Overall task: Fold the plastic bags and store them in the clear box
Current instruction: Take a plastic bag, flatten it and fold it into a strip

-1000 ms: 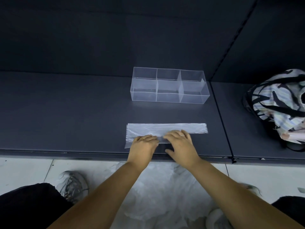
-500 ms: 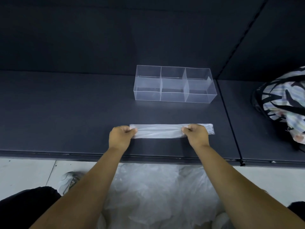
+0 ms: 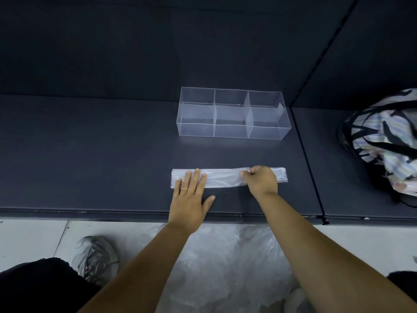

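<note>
Much of the folded plastic bag (image 3: 222,178) is covered. It lies as a long narrow strip on the dark shelf (image 3: 90,154), in front of the clear box (image 3: 232,114) and well apart from it, and our hands hide both its left part and a stretch near its right end. The fingertips of our right hand (image 3: 261,180) are tucked under the knuckles. We can see that the curled fingers pinch the strip where its upper edge lifts a little, but not how much film they hold. Our left hand (image 3: 189,195), with a ring (image 3: 183,190) on one finger, lies flat with straight fingers pressing on the strip's left end, the thumb spread out on the shelf.

The box is divided three across. Its clear walls overlap so much that we cannot tell whether anything is inside. The striped bag (image 3: 388,141) is cut off by the right edge. Our arms and the shelf lip hide part of the pile of plastic bags (image 3: 225,256) on the floor, and the shoe (image 3: 97,256) beside it is blurred.

Half a second ago both hands pinched the strip's ends. Now the left hand has let go and flattened, the right keeps its pinch, and the strip has not left its place.
</note>
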